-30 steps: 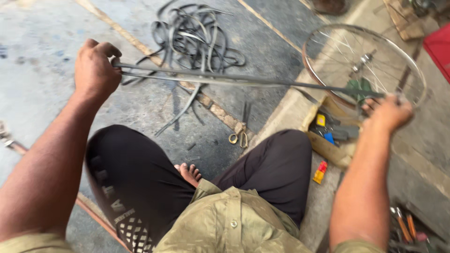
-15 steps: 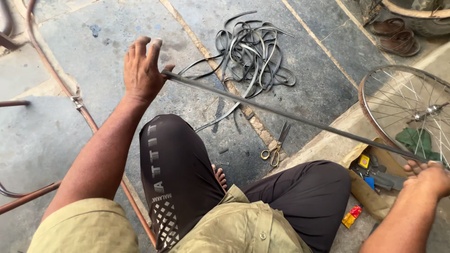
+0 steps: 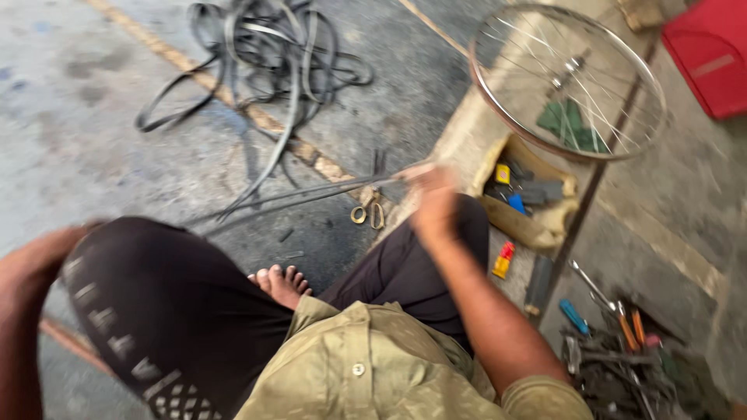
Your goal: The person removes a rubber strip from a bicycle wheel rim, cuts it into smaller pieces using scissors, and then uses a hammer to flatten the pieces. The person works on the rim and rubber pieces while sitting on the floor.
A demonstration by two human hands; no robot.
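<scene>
Right hand (image 3: 434,204) pinches one end of thin rods (image 3: 311,193) stretched low over the floor w/ scissors (image 3: 367,213) just under; left hand (image 3: 35,260) blurred, fingers can't tell; weak pinch could let rods spring toward bare foot (image 3: 282,283).

Right hand (image 3: 433,204) is motion-blurred, grip on the thin strips (image 3: 311,192) unreadable. Left hand (image 3: 31,260), behind the dark knee (image 3: 148,288), is blurred too and cut by the frame edge. Red box (image 3: 712,54) right of the wheel (image 3: 568,78) is cropped. Tool pile (image 3: 622,358) below the wheel smears together.
</scene>
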